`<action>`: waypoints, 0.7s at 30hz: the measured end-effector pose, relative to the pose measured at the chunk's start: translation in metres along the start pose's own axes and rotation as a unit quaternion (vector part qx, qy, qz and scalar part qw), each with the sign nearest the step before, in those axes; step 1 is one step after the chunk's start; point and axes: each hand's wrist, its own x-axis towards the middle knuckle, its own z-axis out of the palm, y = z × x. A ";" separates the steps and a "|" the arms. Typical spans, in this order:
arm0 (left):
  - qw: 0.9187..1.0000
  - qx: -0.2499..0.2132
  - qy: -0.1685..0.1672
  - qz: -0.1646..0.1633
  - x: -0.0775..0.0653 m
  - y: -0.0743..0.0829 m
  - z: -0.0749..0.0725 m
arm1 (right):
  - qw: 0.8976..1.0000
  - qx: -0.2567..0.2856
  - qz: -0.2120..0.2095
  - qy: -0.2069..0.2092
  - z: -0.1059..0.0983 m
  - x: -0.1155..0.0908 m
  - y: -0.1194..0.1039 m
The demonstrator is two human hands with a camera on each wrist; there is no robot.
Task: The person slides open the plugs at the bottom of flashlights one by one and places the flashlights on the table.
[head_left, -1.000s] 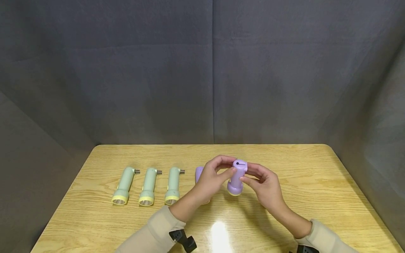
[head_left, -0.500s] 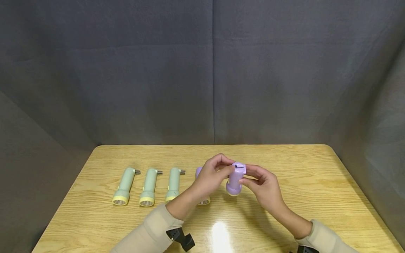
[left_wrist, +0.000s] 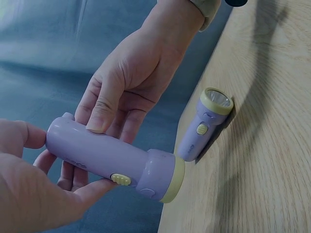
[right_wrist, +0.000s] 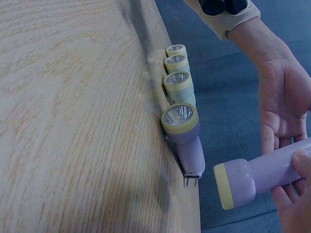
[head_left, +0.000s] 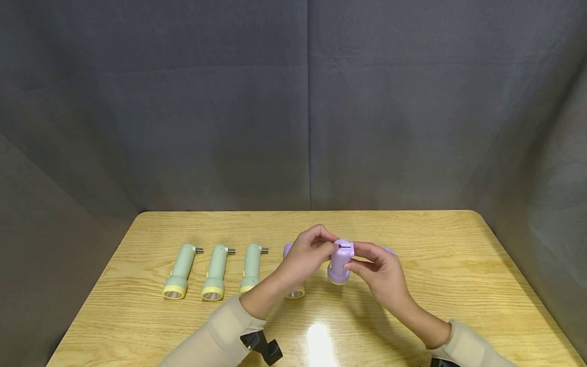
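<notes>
A purple flashlight [head_left: 339, 266] with a pale yellow rim is held above the table between both hands, lens end down. On its upturned end is a dark slot. My left hand [head_left: 303, 255] grips it from the left. In the left wrist view, that hand's index fingertip touches the tail and its thumb lies by the yellow switch [left_wrist: 121, 179]. My right hand [head_left: 385, 272] pinches the body from the right, its thumb [left_wrist: 101, 114] flat along the barrel. Another purple flashlight [right_wrist: 189, 150] lies beyond my left hand with two metal prongs out.
Three green flashlights [head_left: 182, 267] lie in a row on the left of the wooden table [head_left: 435, 306], prongs out. A further purple flashlight [left_wrist: 197, 131] lies behind my right hand. A dark curtain [head_left: 229, 127] surrounds the table's back and sides.
The held flashlight has come slightly down and left, its slotted end tilting. Both hands shift with it. Part of the purple flashlight behind my right hand has come into sight.
</notes>
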 end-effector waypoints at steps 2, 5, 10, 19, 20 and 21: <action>1.000 0.003 0.003 0.001 0.000 0.000 0.000 | 1.000 0.001 0.001 0.001 0.001 -0.001 0.000; 1.000 0.007 0.011 0.003 -0.001 -0.001 0.001 | 1.000 0.002 0.001 0.003 0.001 -0.002 -0.001; 1.000 -0.004 0.020 -0.003 -0.001 -0.004 0.004 | 1.000 -0.001 -0.003 0.007 0.001 -0.003 0.001; 1.000 -0.018 0.021 -0.010 -0.001 -0.002 0.005 | 1.000 0.006 -0.011 0.006 0.002 -0.003 0.001; 1.000 -0.019 0.019 -0.012 -0.002 -0.002 0.004 | 1.000 0.005 -0.010 0.005 0.002 -0.003 0.001; 1.000 -0.020 0.017 -0.013 -0.002 -0.001 0.004 | 1.000 0.003 -0.010 0.005 0.002 -0.003 0.001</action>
